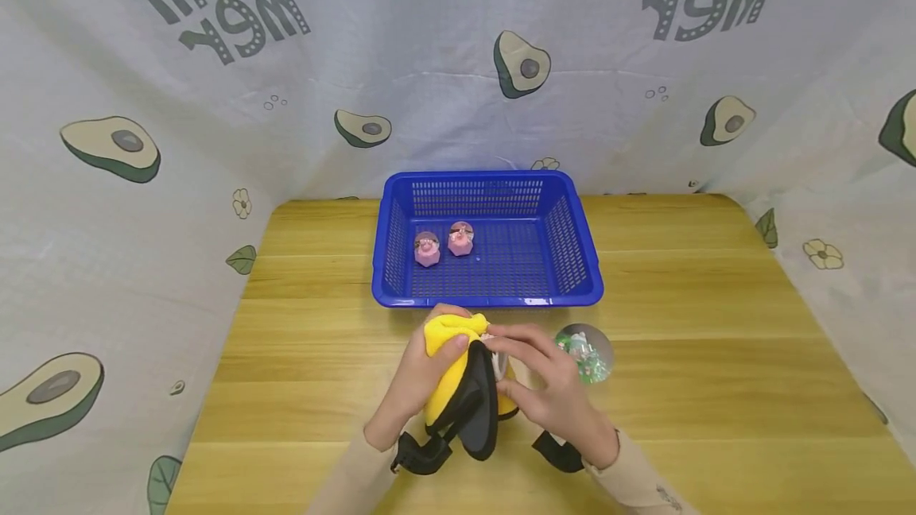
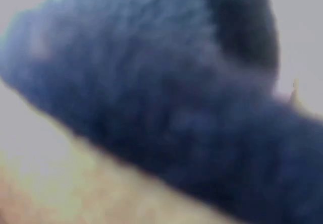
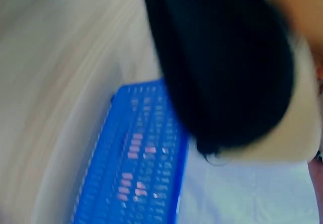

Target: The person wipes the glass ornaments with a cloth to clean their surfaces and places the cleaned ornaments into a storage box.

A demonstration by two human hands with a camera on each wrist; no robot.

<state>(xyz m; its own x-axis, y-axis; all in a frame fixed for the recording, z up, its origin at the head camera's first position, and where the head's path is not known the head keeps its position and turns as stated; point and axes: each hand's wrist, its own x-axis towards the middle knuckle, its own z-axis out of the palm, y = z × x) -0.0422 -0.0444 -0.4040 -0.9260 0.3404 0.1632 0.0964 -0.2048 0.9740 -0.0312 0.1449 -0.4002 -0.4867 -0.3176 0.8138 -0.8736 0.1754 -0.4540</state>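
A soft plush item [image 1: 445, 388], yellow with black parts, is held up over the table in front of the basket. My left hand [image 1: 418, 368] grips its yellow side, the thumb lying across the front. From the other side my right hand [image 1: 547, 376] holds a whitish piece [image 1: 499, 362] at the plush's right edge between fingers and thumb. A black flap [image 1: 481, 412] hangs down between the hands. Blurred fuzzy fabric [image 2: 126, 82] fills the left wrist view. In the right wrist view a dark rounded part [image 3: 227, 67] covers the upper middle.
A blue plastic basket [image 1: 487, 302] stands behind the hands, with two small pink-based globes [image 1: 427, 249] in its left half. Beside my right hand, a clear globe [image 1: 585, 353] with green and white bits inside rests on the wooden table [image 1: 716, 356]. A printed cloth [image 1: 444, 46] hangs behind.
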